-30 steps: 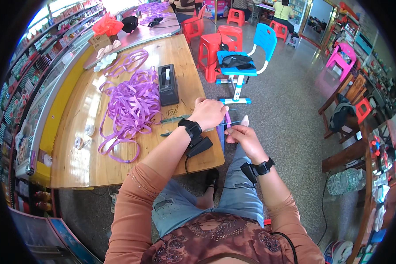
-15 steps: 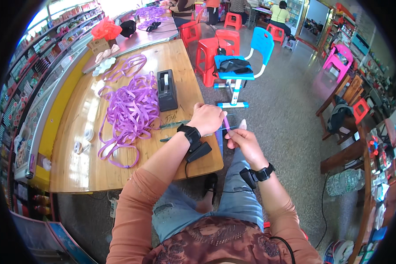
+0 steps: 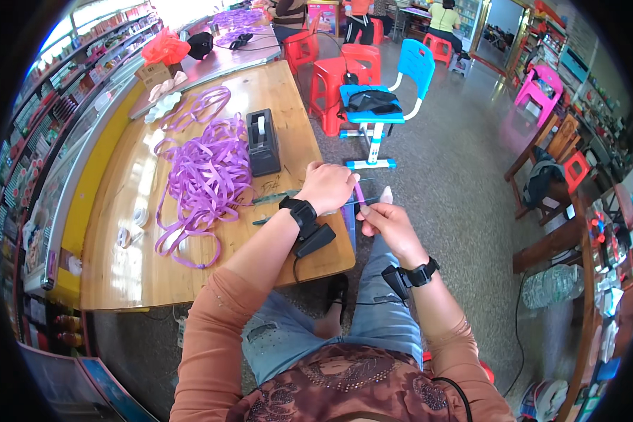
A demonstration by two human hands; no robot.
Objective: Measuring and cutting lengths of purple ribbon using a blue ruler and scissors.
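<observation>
A short strip of purple ribbon (image 3: 359, 191) spans the gap between my hands, just past the right edge of the wooden table. My left hand (image 3: 328, 187), palm down over the table's edge, closes its fingertips on the far end. With thumb and forefinger, my right hand (image 3: 392, 226) pinches the near end, off the table. Thin dark blue-green rods lie under my left hand and poke out beyond the edge; whether they touch the ribbon I cannot tell. Left of my hands lies a tangled heap of purple ribbon loops (image 3: 207, 169), beside a black tape dispenser (image 3: 263, 144).
Small white rolls (image 3: 140, 215) lie on the table's left part. A blue chair (image 3: 373, 103) holding a black item and red stools (image 3: 328, 95) stand beyond the right edge. A glass display case with a yellow base borders the left side. Other people are at the back.
My hands keep their hold on the ribbon strip and have barely moved. The whole view has shifted slightly. At the back, a person in an orange top shows more fully.
</observation>
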